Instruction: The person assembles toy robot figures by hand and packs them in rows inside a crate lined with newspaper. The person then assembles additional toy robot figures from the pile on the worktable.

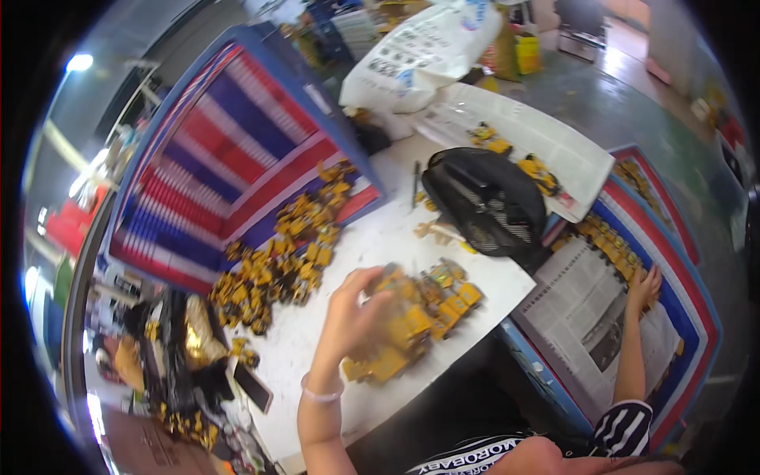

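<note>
My left hand (354,314) is raised over the white tabletop (360,245), its fingers curved and apart, slightly smeared by motion. Just beside it lies a cluster of small yellow toy vehicles (396,332), partly blurred. I see nothing clearly held in that hand. On the right, my right hand (645,291) reaches into a blue crate (546,388) with a red, white and blue striped lining. Its fingers stretch over the end of a row of yellow toy vehicles (606,241), touching or just above them. A newspaper sheet (578,309) lies inside this crate beside the row.
A tilted striped-lined crate (245,142) spills a heap of yellow toys (293,245) onto the table. A black mesh bag (487,202) stands near the far edge, by a white sack (423,59). A phone (252,385) and black plastic bags (170,332) lie at left.
</note>
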`<move>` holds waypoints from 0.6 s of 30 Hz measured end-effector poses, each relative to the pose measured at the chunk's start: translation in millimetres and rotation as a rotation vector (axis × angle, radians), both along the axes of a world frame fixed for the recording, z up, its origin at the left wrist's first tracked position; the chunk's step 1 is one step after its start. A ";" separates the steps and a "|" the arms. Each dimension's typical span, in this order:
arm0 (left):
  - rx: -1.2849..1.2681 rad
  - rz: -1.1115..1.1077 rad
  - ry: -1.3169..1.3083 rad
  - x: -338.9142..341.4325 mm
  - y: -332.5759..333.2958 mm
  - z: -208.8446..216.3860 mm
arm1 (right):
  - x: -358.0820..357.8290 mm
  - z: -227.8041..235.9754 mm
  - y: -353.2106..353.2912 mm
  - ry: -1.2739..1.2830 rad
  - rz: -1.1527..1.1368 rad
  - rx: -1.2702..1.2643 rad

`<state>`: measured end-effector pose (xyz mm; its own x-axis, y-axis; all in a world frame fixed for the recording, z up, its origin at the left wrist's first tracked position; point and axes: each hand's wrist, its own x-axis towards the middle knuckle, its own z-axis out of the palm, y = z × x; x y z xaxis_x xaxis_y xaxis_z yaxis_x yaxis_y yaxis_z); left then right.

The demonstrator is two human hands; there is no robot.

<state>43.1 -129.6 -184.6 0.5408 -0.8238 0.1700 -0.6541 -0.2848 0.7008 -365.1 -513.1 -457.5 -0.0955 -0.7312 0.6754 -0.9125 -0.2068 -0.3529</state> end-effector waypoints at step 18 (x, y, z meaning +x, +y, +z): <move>-0.229 -0.015 -0.169 -50.7 6.5 -5.6 | 70.2 151.3 125.4 -1.562 0.831 0.779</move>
